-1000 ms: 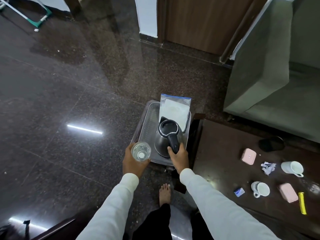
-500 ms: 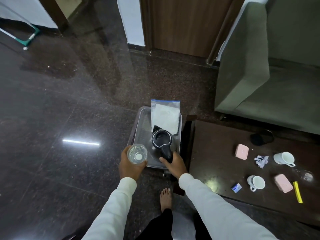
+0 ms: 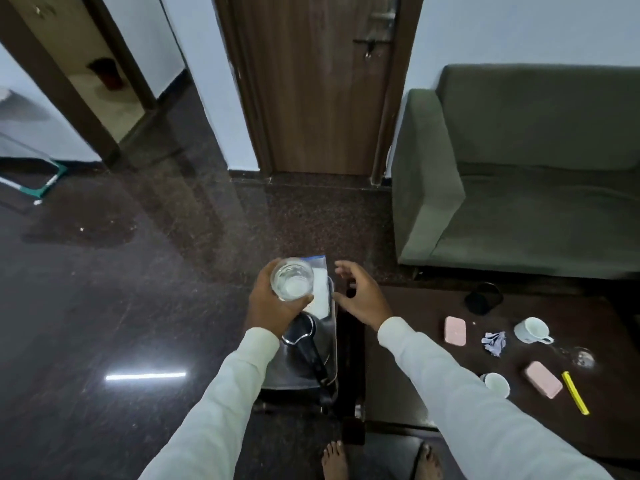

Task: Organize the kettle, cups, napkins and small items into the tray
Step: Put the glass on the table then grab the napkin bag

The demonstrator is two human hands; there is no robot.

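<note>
Left hand (image 3: 273,306) grips a clear glass (image 3: 292,278) above the tray (image 3: 332,344), hiding part of the kettle (image 3: 304,348) and napkin bag (image 3: 320,292) in it. Right hand (image 3: 360,296) hovers beside it, fingers spread, holding nothing. On the bench (image 3: 415,341): two cups (image 3: 531,330), pink boxes (image 3: 455,331), crumpled wrapper (image 3: 494,342), yellow sachet (image 3: 575,392).

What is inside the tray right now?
The tray holds the kettle and a bag of napkins. The left hand with a glass covers the rest.
</note>
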